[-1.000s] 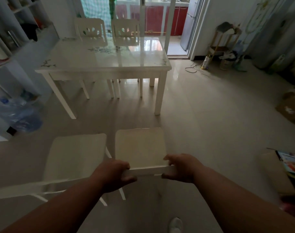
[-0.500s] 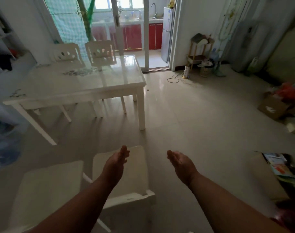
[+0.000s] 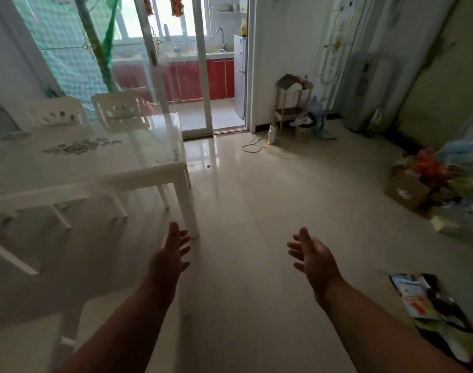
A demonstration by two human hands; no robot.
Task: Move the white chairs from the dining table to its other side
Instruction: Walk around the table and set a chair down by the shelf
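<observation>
Chairs (image 3: 65, 114) are the job: two white ones stand at the far side of the table (image 3: 100, 168), their cut-out backs showing above the glossy top, the second chair (image 3: 122, 110) just beside the first and both tucked close against the table's far edge. That is the ordinary parked position, seats under the top, so each will likely need pulling back before it can be carried round. A blurred white shape at the lower left edge may be part of another chair on the near side, but it is too smeared to tell. Both hands are empty and held out over bare floor (image 3: 256, 211), well apart from any chair. The left hand (image 3: 170, 254) is edge-on with fingers loosely spread, near the table's corner leg; the right hand (image 3: 314, 255) is palm inward, fingers spread and slightly curled. Hands raised and free like this suit walking and getting ready for a two-handed hold on a chair back. The clear floor to the right of the table looks like the natural route to the far chairs.
</observation>
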